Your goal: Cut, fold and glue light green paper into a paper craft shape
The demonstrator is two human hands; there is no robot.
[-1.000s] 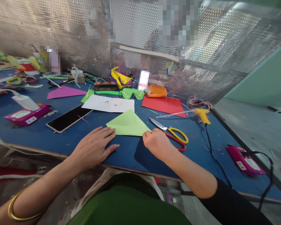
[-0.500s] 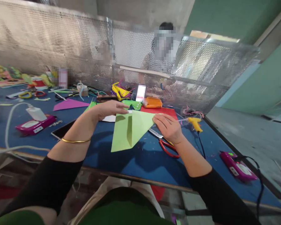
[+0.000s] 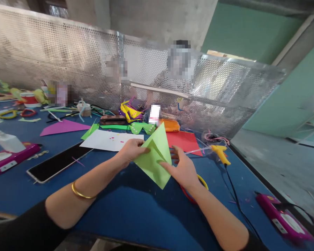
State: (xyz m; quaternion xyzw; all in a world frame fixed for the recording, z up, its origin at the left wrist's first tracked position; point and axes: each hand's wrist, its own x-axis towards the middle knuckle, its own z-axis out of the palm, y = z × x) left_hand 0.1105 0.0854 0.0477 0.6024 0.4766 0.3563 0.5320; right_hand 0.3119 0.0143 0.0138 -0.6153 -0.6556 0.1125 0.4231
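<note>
A folded light green paper (image 3: 155, 158) stands tilted above the blue table (image 3: 136, 216), held between both hands. My left hand (image 3: 131, 151) pinches its left edge with closed fingers. My right hand (image 3: 181, 169) supports the right side, thumb on the front face and fingers behind the sheet. Scissors with yellow and red handles (image 3: 200, 181) lie on the table right under my right hand, mostly hidden by it.
A red sheet (image 3: 184, 141), a white sheet (image 3: 106, 141) and a purple triangle (image 3: 61, 127) lie beyond. A phone (image 3: 56, 165) lies at left, a yellow glue gun (image 3: 219, 153) at right, pink devices (image 3: 284, 218) near both edges. A perforated metal screen (image 3: 68, 62) with people behind it backs the table.
The green paper went from lying flat on the table to being lifted and turned between both hands. The view has moved closer over the table.
</note>
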